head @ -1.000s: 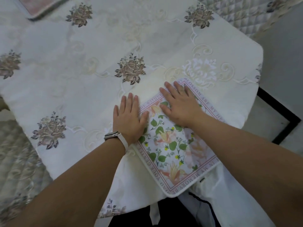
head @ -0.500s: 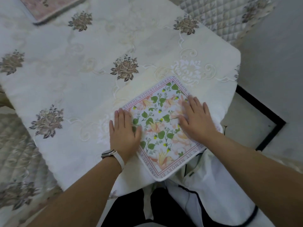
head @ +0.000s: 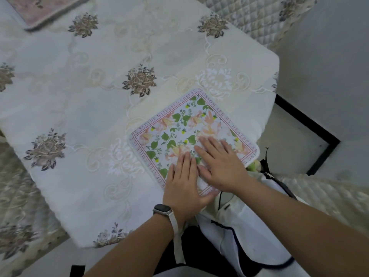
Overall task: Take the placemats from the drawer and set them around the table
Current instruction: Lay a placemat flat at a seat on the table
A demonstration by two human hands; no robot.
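A square floral placemat (head: pixel 179 124) with green leaves, pink flowers and a lettered pink border lies flat on the table (head: pixel 79 108), near its front right corner. My left hand (head: pixel 184 183), a watch on its wrist, presses flat on the mat's near corner with straight fingers. My right hand (head: pixel 220 164) lies flat beside it on the mat's right part, fingers spread. The two hands touch side by side. A second, pinkish placemat (head: pixel 43 11) sits at the table's far left edge, partly cut off.
The table wears a cream embroidered cloth with brown rose motifs. Quilted chair covers show at the top right (head: pixel 259 19), the right (head: pixel 329 194) and the left (head: pixel 18 196). A white garment with dark trim (head: pixel 239 232) hangs below my arms. Pale floor with a black line (head: pixel 311 124) lies right.
Both hands slid toward me over the placemat and came together at its near corner. The left hand moved from the cloth beside the mat onto it. The mat now lies further onto the table.
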